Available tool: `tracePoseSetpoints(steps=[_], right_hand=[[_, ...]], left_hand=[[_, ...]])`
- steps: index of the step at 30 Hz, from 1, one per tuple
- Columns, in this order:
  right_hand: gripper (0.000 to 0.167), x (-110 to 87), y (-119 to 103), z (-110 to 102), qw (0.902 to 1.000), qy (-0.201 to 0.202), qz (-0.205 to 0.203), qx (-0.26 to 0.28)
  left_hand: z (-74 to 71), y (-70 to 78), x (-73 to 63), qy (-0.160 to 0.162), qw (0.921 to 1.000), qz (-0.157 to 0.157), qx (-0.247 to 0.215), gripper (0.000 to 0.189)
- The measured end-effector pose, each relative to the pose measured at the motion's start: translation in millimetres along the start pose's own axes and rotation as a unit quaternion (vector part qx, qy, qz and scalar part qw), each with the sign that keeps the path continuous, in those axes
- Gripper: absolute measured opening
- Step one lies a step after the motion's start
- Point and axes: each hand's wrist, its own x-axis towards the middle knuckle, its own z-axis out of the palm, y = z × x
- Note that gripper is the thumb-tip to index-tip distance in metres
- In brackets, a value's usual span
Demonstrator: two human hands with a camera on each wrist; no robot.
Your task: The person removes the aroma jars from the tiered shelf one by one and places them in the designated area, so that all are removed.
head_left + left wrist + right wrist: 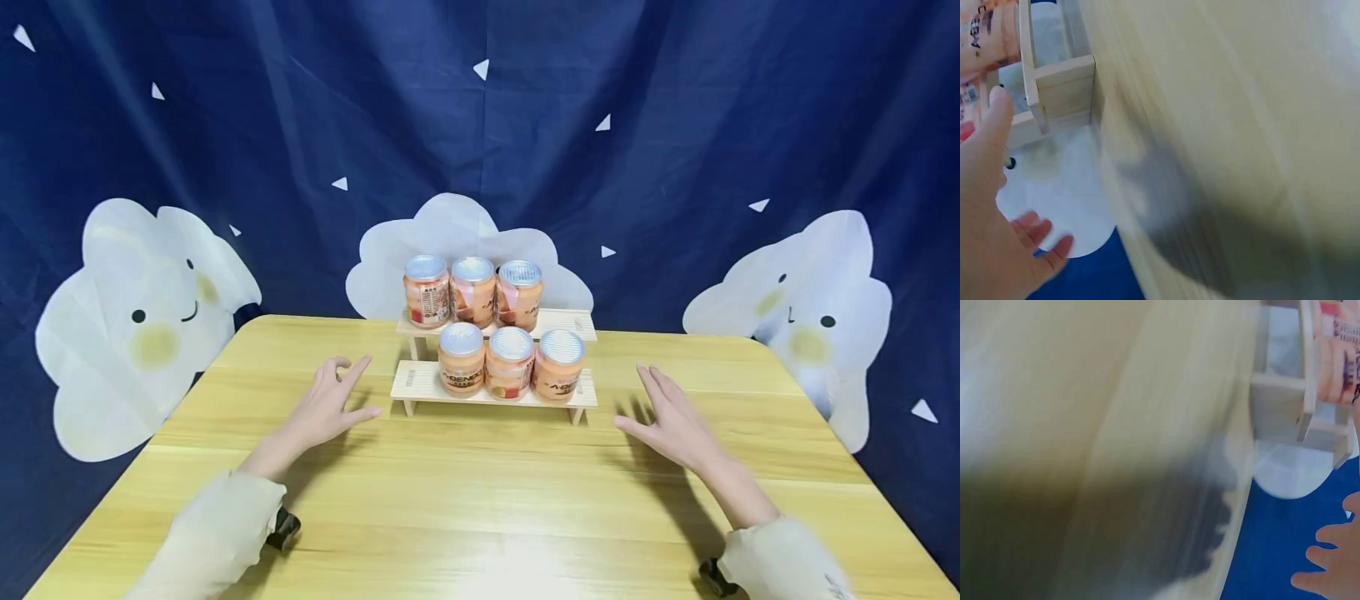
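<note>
A two-step wooden rack stands near the table's far side. On its upper step three orange cans with silvery lids stand in a row, among them the upper left can. Three similar cans share the lower step, with the lower right can at the end. My left hand hovers left of the rack, fingers spread and holding nothing. Over on the right, my right hand is apart from the rack, its fingers extended and nothing in it. Both wrist views show a rack end, the left one past my thumb.
The wooden table spreads in front of the rack. Behind it hangs a dark blue curtain with white clouds and triangles. Dark wrist straps, such as the left strap, sit under both sleeves.
</note>
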Motion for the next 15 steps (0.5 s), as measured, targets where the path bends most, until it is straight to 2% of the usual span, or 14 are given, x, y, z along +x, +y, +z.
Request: tracePoseSetpoints(steps=[3, 8, 12, 15], right_hand=[[0.088, 7.8, -10, 4, 0.998, 0.004, -0.002, 0.062], [0.088, 20.1, -30, 10, 0.989, 0.019, 0.007, 0.146], [0.084, 32.7, -46, 18, 0.9709, 0.043, 0.004, 0.236], [0.08, 43.0, -54, 23, 0.9549, 0.059, 0.003, 0.291]], left_hand=[[3.8, -3.5, 9.2, 0.004, 0.9994, 0.023, -0.024, 0.075], [11.6, -3.0, 22.1, -0.029, 0.9971, 0.033, -0.062, 0.059], [18.8, -0.1, 32.1, -0.039, 0.9931, 0.035, -0.105, 0.044], [23.1, 3.3, 38.2, -0.041, 0.9914, 0.029, -0.121, 0.043]])
